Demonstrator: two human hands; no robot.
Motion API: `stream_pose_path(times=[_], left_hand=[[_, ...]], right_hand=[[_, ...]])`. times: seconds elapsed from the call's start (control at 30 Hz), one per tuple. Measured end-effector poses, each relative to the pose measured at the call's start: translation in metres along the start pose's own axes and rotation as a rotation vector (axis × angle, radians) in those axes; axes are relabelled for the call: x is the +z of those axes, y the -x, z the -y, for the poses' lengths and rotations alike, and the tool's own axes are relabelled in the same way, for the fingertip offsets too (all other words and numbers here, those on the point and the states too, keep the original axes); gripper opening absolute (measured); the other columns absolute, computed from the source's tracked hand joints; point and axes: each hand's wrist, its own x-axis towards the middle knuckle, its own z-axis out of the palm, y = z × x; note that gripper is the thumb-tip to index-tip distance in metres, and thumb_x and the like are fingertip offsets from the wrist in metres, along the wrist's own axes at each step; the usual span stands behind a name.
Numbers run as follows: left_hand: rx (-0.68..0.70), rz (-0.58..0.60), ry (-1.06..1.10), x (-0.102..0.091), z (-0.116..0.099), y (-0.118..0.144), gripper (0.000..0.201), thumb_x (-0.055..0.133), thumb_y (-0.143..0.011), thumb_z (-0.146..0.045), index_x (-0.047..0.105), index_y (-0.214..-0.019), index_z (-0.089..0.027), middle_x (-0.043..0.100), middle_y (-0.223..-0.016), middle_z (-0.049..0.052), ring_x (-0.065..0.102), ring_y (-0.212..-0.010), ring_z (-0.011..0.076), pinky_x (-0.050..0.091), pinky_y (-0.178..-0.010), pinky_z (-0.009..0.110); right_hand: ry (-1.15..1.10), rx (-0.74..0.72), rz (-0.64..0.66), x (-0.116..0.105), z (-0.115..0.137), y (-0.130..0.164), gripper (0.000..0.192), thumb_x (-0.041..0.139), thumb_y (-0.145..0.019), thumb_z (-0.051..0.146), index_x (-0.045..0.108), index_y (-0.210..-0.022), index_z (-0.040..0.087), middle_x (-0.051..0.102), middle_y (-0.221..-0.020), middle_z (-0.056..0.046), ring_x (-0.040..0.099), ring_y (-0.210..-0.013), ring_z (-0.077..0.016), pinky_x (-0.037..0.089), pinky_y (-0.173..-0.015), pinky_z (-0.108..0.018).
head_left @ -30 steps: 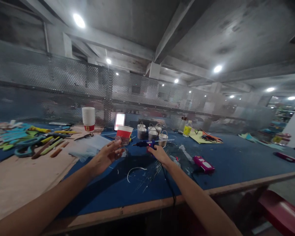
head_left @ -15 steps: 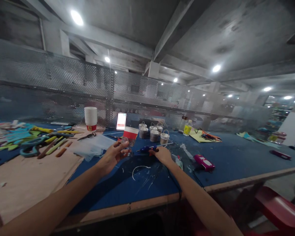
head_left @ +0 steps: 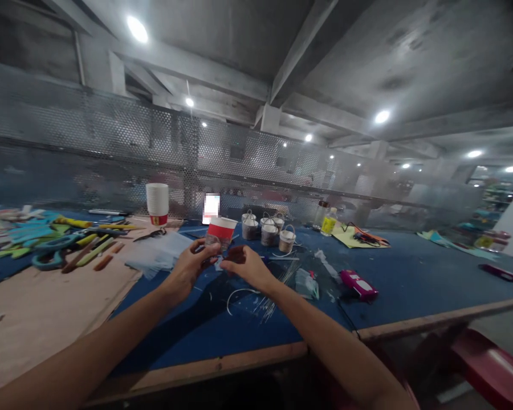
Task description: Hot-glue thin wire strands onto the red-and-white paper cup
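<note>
My left hand (head_left: 194, 263) is closed round the lower part of a red and white paper cup (head_left: 221, 229), which is tilted. The cup's lower part has a brownish-grey wrap. My right hand (head_left: 250, 267) is just right of the cup's base, thumb and fingers apart and curved toward it. No object shows between its fingers. Behind the right hand stand several small wrapped cups (head_left: 268, 233) with looped handles. Below the hands a curved white strip (head_left: 235, 296) and thin clear strands (head_left: 273, 299) lie on the blue tabletop (head_left: 183, 336).
A stack of white paper cups (head_left: 157, 202) stands at the back left, near scissors (head_left: 53, 253) and pens. Translucent sheets (head_left: 158, 253) lie left of my hands. To the right are a magenta box-like object (head_left: 359, 285), a yellow-labelled bottle (head_left: 329, 222) and yellow paper (head_left: 354, 236).
My right hand has left the blue glue gun and moved left to the cup's base. The glue gun no longer shows clearly. My left hand and the cup have shifted slightly left.
</note>
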Motion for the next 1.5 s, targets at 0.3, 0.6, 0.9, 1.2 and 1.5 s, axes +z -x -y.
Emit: stream_pose_path(times=[0.3,0.6,0.9,1.2,1.5], left_hand=[[0.022,0.028,-0.017,0.003,0.000,0.005,0.036,0.096,-0.065,-0.027,0.075,-0.094,-0.018,0.078,-0.099,0.004,0.073,-0.089,0.0173,0.058,-0.082,0.028],[-0.013,-0.006,-0.050,-0.001,0.003,0.002,0.039,0.097,-0.064,-0.029,0.074,-0.094,-0.018,0.079,-0.094,0.006,0.074,-0.089,0.0192,0.056,-0.077,0.028],[-0.024,-0.021,-0.056,0.002,-0.001,0.004,0.043,0.098,-0.062,-0.030,0.073,-0.095,-0.018,0.080,-0.095,0.006,0.075,-0.089,0.0190,0.058,-0.081,0.028],[-0.055,0.038,-0.022,0.000,0.000,0.004,0.035,0.094,-0.070,-0.028,0.074,-0.096,-0.019,0.080,-0.101,0.005,0.075,-0.093,0.0178,0.059,-0.085,0.027],[-0.096,0.078,0.010,0.004,-0.002,0.008,0.027,0.093,-0.071,-0.028,0.073,-0.087,-0.020,0.080,-0.100,0.005,0.075,-0.095,0.0178,0.060,-0.085,0.027]], right_hand=[[0.080,-0.139,-0.113,0.010,0.006,0.006,0.016,0.073,-0.086,0.034,0.065,-0.087,0.021,0.068,-0.073,0.003,0.063,-0.061,-0.0138,0.052,-0.064,-0.026],[-0.173,-0.118,-0.060,-0.001,0.018,0.010,0.029,0.070,-0.086,0.049,0.064,-0.087,0.020,0.069,-0.068,0.001,0.060,-0.055,-0.0134,0.052,-0.058,-0.026],[-0.094,-0.165,-0.184,-0.011,0.019,0.010,0.031,0.069,-0.087,0.049,0.070,-0.085,0.019,0.056,-0.057,0.005,0.050,-0.055,-0.0115,0.041,-0.055,-0.023],[0.008,-0.193,-0.253,-0.012,0.015,0.007,0.029,0.070,-0.085,0.048,0.073,-0.080,0.020,0.063,-0.070,0.002,0.052,-0.066,-0.0140,0.042,-0.066,-0.027],[0.046,-0.201,-0.277,-0.015,0.010,0.005,0.031,0.070,-0.084,0.049,0.073,-0.079,0.019,0.064,-0.070,0.001,0.052,-0.068,-0.0152,0.042,-0.067,-0.027]])
